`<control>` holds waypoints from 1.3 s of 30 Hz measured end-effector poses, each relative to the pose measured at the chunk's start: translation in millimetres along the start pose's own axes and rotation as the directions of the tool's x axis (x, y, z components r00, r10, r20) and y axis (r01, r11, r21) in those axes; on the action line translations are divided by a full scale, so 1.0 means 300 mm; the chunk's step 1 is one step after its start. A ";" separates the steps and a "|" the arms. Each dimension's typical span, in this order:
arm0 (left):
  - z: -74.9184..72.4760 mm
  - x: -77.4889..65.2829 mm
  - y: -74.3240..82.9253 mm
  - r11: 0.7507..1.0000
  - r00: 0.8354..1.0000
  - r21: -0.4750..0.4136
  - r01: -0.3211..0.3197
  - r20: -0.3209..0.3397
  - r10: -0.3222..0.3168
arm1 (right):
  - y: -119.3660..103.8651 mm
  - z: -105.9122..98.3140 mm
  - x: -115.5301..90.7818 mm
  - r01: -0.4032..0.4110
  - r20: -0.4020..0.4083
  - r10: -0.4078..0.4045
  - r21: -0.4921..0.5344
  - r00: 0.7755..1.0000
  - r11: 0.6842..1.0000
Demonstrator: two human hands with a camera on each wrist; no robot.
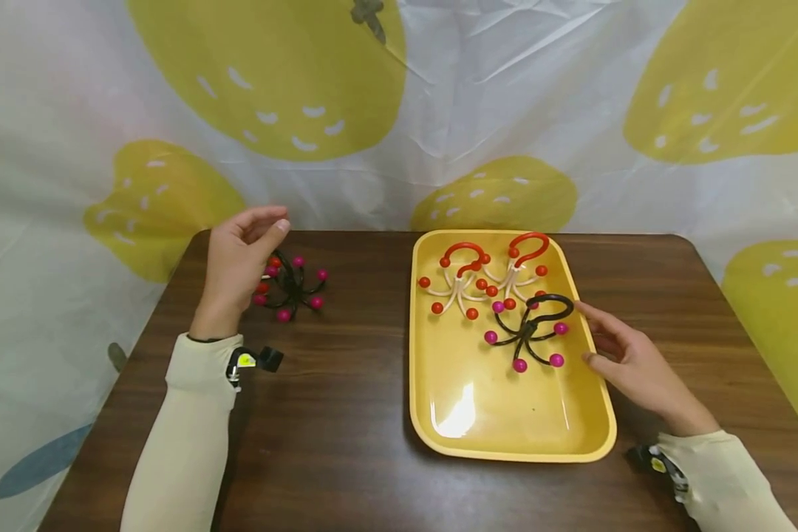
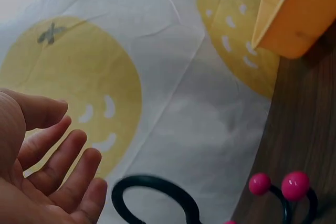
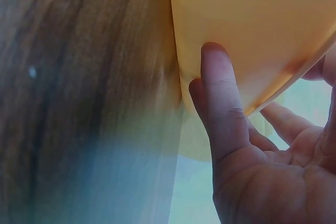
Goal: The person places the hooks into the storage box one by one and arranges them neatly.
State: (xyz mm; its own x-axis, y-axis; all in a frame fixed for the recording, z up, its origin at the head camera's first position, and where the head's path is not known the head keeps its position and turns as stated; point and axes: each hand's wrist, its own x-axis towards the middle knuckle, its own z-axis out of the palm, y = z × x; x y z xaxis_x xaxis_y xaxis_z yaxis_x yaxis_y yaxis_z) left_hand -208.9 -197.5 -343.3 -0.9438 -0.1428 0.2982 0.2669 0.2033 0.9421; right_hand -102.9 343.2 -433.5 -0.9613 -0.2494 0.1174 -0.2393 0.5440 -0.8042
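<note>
My left hand [image 1: 229, 258] hovers over the left part of the table, fingers loosely bent and holding nothing. Partly hidden beneath it is a black spider-shaped piece [image 1: 294, 284] with pink ball tips; red balls [image 1: 264, 287] of another piece peek out beside the wrist. In the left wrist view a black loop handle [image 2: 152, 182] stands below the fingers. My right hand [image 1: 628, 362] touches the right side of a yellow tray [image 1: 512, 447], fingers [image 3: 218, 77] against its outer wall. Inside lie a black piece with pink balls [image 1: 527, 330] and white pieces with red hooks [image 1: 462, 284].
The dark wooden table [image 1: 346, 414] ends at a fabric backdrop [image 1: 346, 192] printed with yellow fruit. Bare tabletop lies between the left pieces and the tray. Camera straps [image 1: 246, 362] sit on both wrists.
</note>
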 end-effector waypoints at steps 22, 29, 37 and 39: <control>-0.061 -0.021 -0.092 0.982 0.996 0.172 0.074 0.033 -0.081 | -0.005 -0.001 0.000 -0.003 -0.001 0.003 0.011 1.000 1.000; -0.077 -0.020 -0.125 0.955 0.991 0.282 0.093 0.062 -0.115 | 0.003 0.006 -0.006 0.003 0.002 -0.003 0.035 1.000 0.999; -0.077 -0.020 -0.163 0.963 0.992 0.260 0.070 0.083 -0.094 | 0.006 0.009 -0.009 0.005 -0.008 -0.005 0.025 1.000 1.000; -0.077 -0.019 -0.167 0.965 0.993 0.257 0.052 0.086 -0.076 | 0.006 0.008 -0.008 0.009 -0.012 -0.008 0.025 1.000 1.000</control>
State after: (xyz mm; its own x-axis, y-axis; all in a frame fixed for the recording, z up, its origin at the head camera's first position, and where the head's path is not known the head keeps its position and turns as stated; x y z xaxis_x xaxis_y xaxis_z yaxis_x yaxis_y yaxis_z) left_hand -212.2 -229.3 -388.6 -0.9746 -0.0741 0.2115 0.1588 0.4373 0.8852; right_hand -100.6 343.0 -436.6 -0.9608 -0.2446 0.1308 -0.2441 0.5215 -0.8176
